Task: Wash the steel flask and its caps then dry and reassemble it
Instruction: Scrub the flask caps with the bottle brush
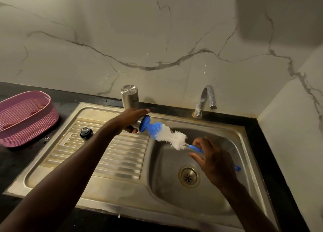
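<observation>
Above the sink's ribbed drainboard, the left hand is wrapped tightly around one steel flask, tilted base-up toward the wall, mouth aimed down-right at the basin. One blue-and-white bottle brush enters that mouth; the right hand pinches its handle, other fingers spread. One black cap sits on the drainboard; one pink basket lies left of the sink
</observation>
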